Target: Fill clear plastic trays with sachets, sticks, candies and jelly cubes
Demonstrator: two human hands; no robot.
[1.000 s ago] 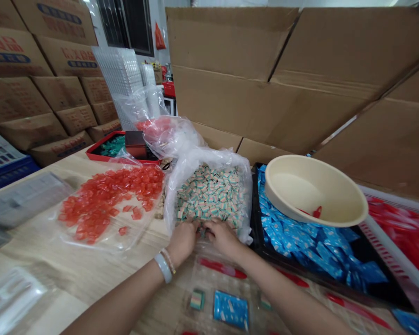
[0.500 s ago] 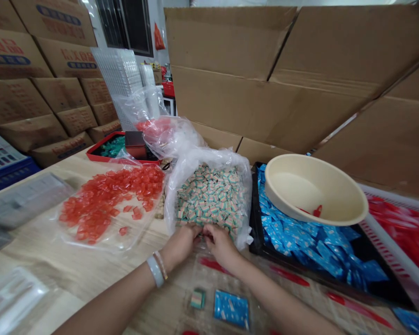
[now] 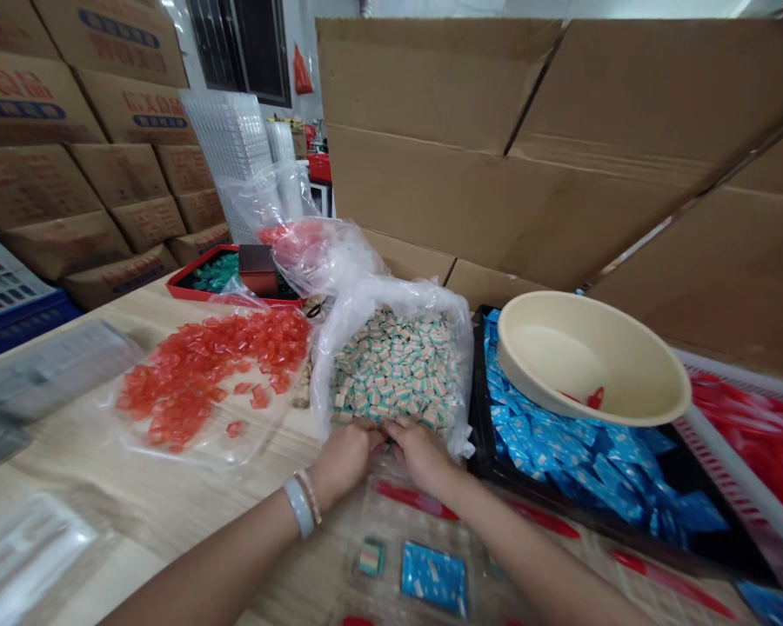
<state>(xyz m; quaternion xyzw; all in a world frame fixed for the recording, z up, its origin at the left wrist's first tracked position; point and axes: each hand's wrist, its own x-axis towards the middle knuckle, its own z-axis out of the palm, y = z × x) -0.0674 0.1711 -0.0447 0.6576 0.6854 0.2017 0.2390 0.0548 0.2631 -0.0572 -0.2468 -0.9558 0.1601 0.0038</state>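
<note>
A bowl [image 3: 591, 352] sits on a tray [image 3: 478, 391] right of a bag of candies [image 3: 395, 374].

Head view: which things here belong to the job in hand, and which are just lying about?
In hand: the left hand and right hand, both at the front edge of the clear plastic bag of striped teal-and-cream pieces.

Lying about: red pieces on plastic film, blue sachets in a black tray, a cream bowl, stacked cartons.

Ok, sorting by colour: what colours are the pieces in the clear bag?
The pieces show teal, cream and tan stripes, best in the head view.
</note>
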